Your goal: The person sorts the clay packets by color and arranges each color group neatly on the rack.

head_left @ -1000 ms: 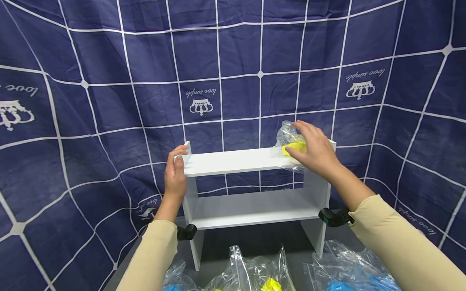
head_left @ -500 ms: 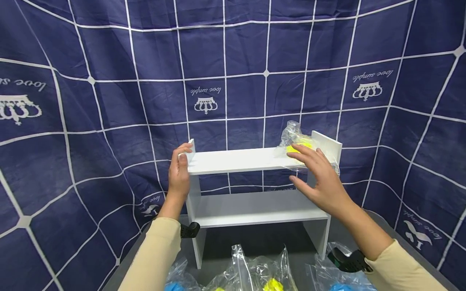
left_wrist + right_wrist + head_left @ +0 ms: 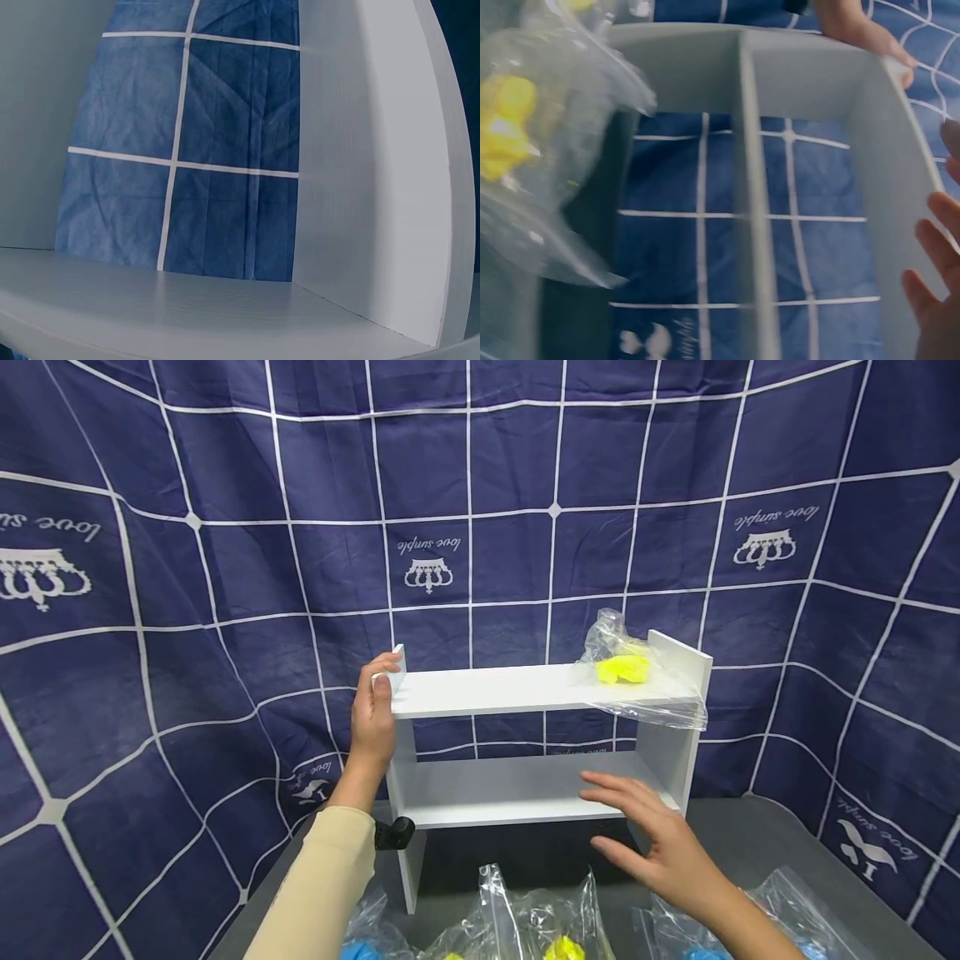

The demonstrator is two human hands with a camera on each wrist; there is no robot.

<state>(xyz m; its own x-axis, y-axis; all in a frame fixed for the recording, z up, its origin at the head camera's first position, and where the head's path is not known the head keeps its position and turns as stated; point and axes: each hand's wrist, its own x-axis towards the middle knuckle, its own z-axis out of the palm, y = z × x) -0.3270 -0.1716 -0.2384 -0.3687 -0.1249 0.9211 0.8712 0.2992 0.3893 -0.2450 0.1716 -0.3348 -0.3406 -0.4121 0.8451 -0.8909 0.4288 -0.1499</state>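
A white two-tier shelf (image 3: 487, 690) stands upright on a dark grey surface. My left hand (image 3: 371, 722) grips the top of its left side panel, fingers over the edge. On the right end of the top board lies a clear plastic bag (image 3: 660, 697) with a bright yellow item (image 3: 622, 669) inside, its lower edge hanging over the front. My right hand (image 3: 660, 843) is in the air in front of the lower board, fingers spread, holding nothing. The left wrist view shows the shelf's inner boards (image 3: 337, 172); the right wrist view has right-hand fingers (image 3: 937, 247) at its edge.
In front of the shelf lie several clear bags: one pair of zip edges (image 3: 498, 910) stands up around yellow contents (image 3: 564, 948), others hold blue items (image 3: 362, 951). Blue cloth (image 3: 510, 468) with white grid lines hangs behind and on both sides.
My right hand has let go of the bag with the yellow item, leaving it on the top board, and has moved down toward the front bags. My left hand keeps its grip.
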